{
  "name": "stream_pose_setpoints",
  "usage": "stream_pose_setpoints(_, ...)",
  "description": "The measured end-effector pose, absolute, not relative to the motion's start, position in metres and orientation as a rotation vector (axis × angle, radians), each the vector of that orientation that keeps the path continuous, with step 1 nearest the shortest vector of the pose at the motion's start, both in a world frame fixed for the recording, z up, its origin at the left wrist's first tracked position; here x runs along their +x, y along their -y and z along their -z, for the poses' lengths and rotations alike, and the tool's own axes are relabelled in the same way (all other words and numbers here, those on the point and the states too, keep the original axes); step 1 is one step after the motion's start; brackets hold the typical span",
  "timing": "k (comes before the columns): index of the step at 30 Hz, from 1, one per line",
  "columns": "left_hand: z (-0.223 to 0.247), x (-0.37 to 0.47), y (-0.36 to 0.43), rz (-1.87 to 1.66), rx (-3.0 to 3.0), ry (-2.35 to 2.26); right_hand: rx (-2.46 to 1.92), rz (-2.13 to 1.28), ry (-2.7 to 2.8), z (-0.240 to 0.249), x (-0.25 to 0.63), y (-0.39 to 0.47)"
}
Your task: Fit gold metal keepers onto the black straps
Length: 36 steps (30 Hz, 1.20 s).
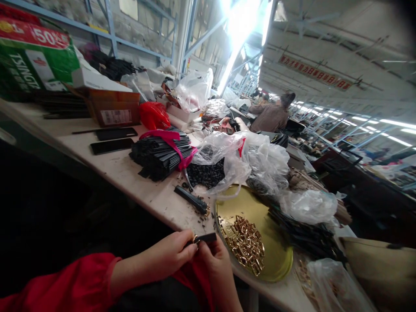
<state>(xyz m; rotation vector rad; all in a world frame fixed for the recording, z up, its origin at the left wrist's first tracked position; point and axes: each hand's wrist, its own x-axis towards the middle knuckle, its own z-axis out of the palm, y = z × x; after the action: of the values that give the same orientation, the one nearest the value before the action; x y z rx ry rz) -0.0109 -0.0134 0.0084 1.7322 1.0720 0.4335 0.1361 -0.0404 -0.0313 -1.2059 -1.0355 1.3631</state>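
Near the table's front edge, my left hand [173, 250] pinches a small gold-coloured buckle [195, 238], mostly covered by the fingers. A short black strap [207, 237] passes from the buckle into my right hand [215, 259], whose thumb and fingers are closed on it. Both hands nearly touch. Just right of them, a round gold-coloured tray [276, 242] bears a heap of gold-coloured buckles [245, 243]. Beyond the hands lies a bundle of black straps [191, 200] with gold-coloured metal at its near end.
A larger bundle of black strips [159, 154] is tied with a pink band. Black rings [208, 174] spill from a clear plastic bag [227, 158]. A phone [112, 146], a cardboard box [112, 106] and a red bag [154, 115] stand farther left. A person [271, 113] is in the background.
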Motion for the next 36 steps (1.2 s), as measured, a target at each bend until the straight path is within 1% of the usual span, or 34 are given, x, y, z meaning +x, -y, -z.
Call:
stream_pose_setpoints(3, -0.013, -0.014, 0.004, -0.386, 1.652, -1.030, -1.152, -1.499, 0.920, 0.026, 0.134, 0.031)
stream_pose_setpoints(5, -0.011, -0.016, -0.004, -0.375, 1.592, -1.029, -1.185, -1.465, 0.952, 0.025, 0.132, 0.026)
stream_pose_setpoints(7, -0.006, -0.017, -0.013, -0.386, 1.541, -1.040, -1.273, -1.297, 1.108, 0.025, 0.132, 0.023)
stream_pose_setpoints(10, 0.004, -0.018, -0.026, -0.397, 1.459, -1.064, -1.361, -0.938, 1.488, 0.023, 0.134, 0.018)
stream_pose_setpoints(12, 0.010, -0.019, -0.034, -0.419, 1.435, -1.093, -1.352, -0.808, 1.678, 0.021, 0.137, 0.012)
stream_pose_setpoints(14, 0.014, -0.020, -0.041, -0.461, 1.481, -1.084, -1.345, -0.843, 1.803, 0.016, 0.143, -0.002)
stream_pose_setpoints(16, 0.016, -0.021, -0.049, -0.473, 1.570, -1.041, -1.359, -0.946, 1.890, 0.009, 0.151, -0.025)
stream_pose_setpoints(18, 0.018, -0.021, -0.057, -0.473, 1.622, -1.056, -1.417, -0.938, 1.940, 0.003, 0.161, -0.058)
stream_pose_setpoints(19, 0.020, -0.022, -0.062, -0.486, 1.620, -1.090, -1.481, -0.825, 1.933, 0.002, 0.166, -0.078)
stream_pose_setpoints(21, 0.026, -0.021, -0.071, -0.523, 1.572, -1.144, -1.766, -0.357, 2.026, 0.005, 0.171, -0.119)
stream_pose_setpoints(23, 0.035, -0.020, -0.078, -0.548, 1.506, -1.146, -1.881, -0.230, 2.077, 0.015, 0.170, -0.156)
stream_pose_setpoints(25, 0.043, -0.020, -0.084, -0.559, 1.459, -1.134, -1.966, -0.194, 2.124, 0.027, 0.163, -0.181)
stream_pose_setpoints(28, 0.048, -0.020, -0.088, -0.566, 1.454, -1.149, -2.058, -0.132, 2.177, 0.039, 0.154, -0.197)
stream_pose_setpoints(36, 0.028, -0.017, -0.078, -0.618, 1.504, -1.197, -2.122, -0.079, 2.195, 0.039, 0.154, -0.179)
